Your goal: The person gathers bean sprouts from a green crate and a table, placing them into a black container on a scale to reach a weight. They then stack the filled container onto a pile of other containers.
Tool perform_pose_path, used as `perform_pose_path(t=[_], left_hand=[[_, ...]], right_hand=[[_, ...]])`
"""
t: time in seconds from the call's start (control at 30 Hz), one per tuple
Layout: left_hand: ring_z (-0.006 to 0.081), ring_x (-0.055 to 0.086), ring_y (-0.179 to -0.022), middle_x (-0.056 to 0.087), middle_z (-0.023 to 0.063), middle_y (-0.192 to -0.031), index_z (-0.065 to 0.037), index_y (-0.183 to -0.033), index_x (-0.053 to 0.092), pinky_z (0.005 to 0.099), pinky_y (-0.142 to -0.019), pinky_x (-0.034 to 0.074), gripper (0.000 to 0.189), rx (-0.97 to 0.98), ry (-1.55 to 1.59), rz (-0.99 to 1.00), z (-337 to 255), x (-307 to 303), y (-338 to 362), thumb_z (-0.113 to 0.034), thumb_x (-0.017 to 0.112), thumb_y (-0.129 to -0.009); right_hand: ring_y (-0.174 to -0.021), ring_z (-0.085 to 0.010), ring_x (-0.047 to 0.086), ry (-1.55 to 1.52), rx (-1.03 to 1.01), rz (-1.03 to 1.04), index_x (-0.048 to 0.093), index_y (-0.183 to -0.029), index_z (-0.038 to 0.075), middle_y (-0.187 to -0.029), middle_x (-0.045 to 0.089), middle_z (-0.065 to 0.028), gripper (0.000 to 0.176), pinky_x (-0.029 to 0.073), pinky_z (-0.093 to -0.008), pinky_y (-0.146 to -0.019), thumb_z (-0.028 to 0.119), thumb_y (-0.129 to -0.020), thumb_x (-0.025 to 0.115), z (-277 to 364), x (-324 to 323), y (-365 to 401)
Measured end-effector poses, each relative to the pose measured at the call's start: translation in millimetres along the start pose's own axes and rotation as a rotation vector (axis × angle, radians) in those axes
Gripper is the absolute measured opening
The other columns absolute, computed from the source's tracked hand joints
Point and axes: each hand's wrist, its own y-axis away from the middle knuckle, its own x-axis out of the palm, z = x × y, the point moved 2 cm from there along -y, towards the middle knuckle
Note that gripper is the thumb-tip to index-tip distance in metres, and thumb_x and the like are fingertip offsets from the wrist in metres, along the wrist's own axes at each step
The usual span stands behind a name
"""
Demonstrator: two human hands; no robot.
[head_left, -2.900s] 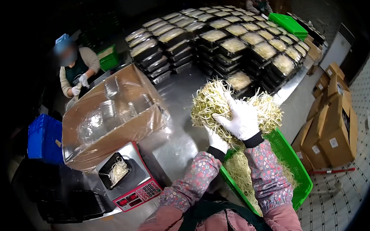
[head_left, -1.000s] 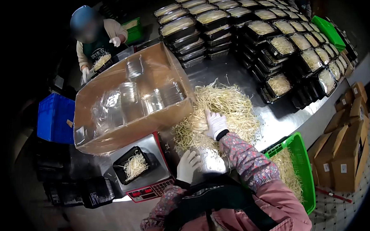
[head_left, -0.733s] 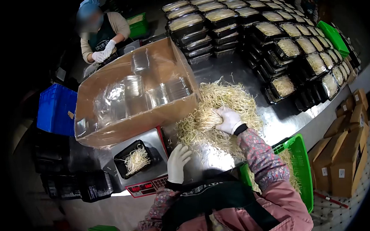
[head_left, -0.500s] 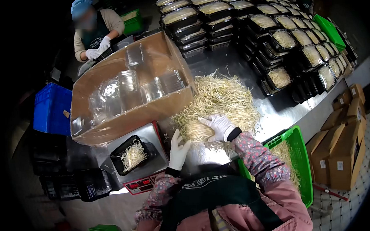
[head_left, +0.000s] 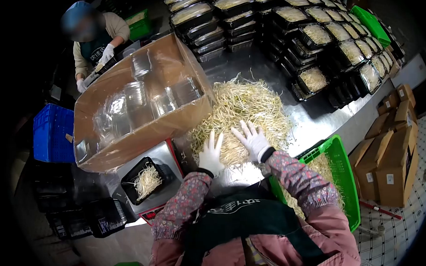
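Observation:
A loose heap of pale bean sprouts [head_left: 254, 107] lies on the metal table [head_left: 308, 133]. My left hand [head_left: 211, 157], in a white glove, rests at the heap's near left edge with its fingers spread. On the near side of the heap, my right hand [head_left: 252, 141] lies on the sprouts, gloved too, fingers spread. Neither hand is closed on anything. To the left, a black tray [head_left: 141, 180] with a small portion of sprouts sits on a scale [head_left: 169, 169], whose red display partly shows.
A cardboard box [head_left: 142, 150] of clear lids stands at the left. Packed trays [head_left: 313, 36] are stacked at the back right. A green crate [head_left: 351, 189] of sprouts is beside my right arm. Across the table works a person [head_left: 97, 43]; empty black trays [head_left: 107, 216] lie lower left.
My left hand has moved up and right onto the edge of the heap, its fingers now spread. My right hand's fingers have spread wider. The view has shifted slightly, and the co-worker's hands have moved apart.

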Motion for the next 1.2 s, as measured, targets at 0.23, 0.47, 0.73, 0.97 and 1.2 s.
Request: perform_pose_path(t=[0.23, 0.47, 0.73, 0.97, 1.2], left_hand=[[0.0341, 0.057, -0.102, 0.063, 0.014, -0.102, -0.004, -0.108, 0.063, 0.043, -0.086, 0.049, 0.043, 0.02, 0.169, -0.053, 15, -21, -16, -0.019, 0.073, -0.069], [0.0324, 0.058, -0.096, 0.063, 0.0111, -0.096, -0.009, -0.103, 0.062, 0.0429, -0.083, 0.049, 0.039, 0.163, 0.233, -0.139, 19, -43, 25, -0.015, 0.074, -0.068], [0.0287, 0.053, -0.111, 0.055, 0.0077, -0.122, -0.012, -0.129, 0.052, 0.0418, -0.088, 0.046, 0.065, 0.351, 0.003, 0.014, -4, -26, 36, -0.024, 0.076, -0.07], [0.0369, 0.044, -0.127, 0.039, 0.0176, -0.146, -0.012, -0.151, 0.027, 0.0472, -0.102, 0.041, 0.11, 0.201, 0.064, -0.152, 2, -37, -14, -0.035, 0.086, -0.061], [0.0369, 0.062, -0.106, 0.054, 0.0242, -0.129, -0.006, -0.151, 0.024, 0.045, -0.084, 0.052, 0.093, -0.26, 0.095, 0.277, -1, 6, -66, -0.018, 0.071, -0.072]], right_hand=[[-0.093, -0.0321, 0.062, -0.22, -0.044, -0.197, 0.046, -0.139, 0.015, -0.097, 0.062, -0.0148, 0.07, 0.053, -0.0424, -0.071, 0.017, -0.072, 0.067, -28, 20, -18], [-0.084, -0.0311, 0.064, -0.093, -0.006, -0.329, 0.056, -0.13, 0.017, -0.092, 0.064, -0.011, 0.059, 0.054, -0.042, -0.069, 0.017, -0.072, 0.066, -87, -10, -18], [-0.109, -0.0307, 0.06, -0.14, -0.003, -0.147, 0.046, -0.14, 0.016, -0.119, 0.061, -0.0129, 0.086, 0.053, -0.0447, -0.082, 0.022, -0.061, 0.08, -11, -27, -47], [-0.144, -0.0443, 0.023, -0.106, 0.079, 0.029, 0.008, -0.157, 0.021, -0.159, 0.016, -0.0237, 0.132, 0.023, -0.066, -0.11, 0.049, -0.056, 0.088, -6, -24, -19], [-0.109, -0.0332, 0.059, -0.182, 0.111, -0.014, 0.031, -0.148, 0.008, -0.116, 0.06, -0.0183, 0.093, 0.05, -0.0473, -0.085, 0.028, -0.068, 0.076, -28, 25, -27]])
